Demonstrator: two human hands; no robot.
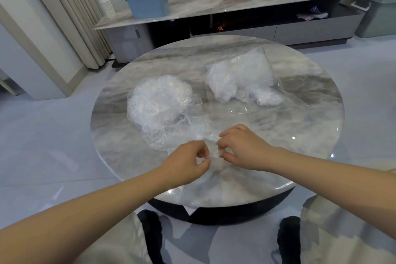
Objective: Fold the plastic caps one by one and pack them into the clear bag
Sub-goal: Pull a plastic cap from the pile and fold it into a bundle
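Together, left hand (188,162) and right hand (242,148) pinch one plastic cap (211,148) — mid-fold.

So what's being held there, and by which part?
A clear plastic cap, pinched between both hands: left hand and right hand each grip an edge.

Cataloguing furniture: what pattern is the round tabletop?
Grey-and-white marble veining on the tabletop, seen in the head view.
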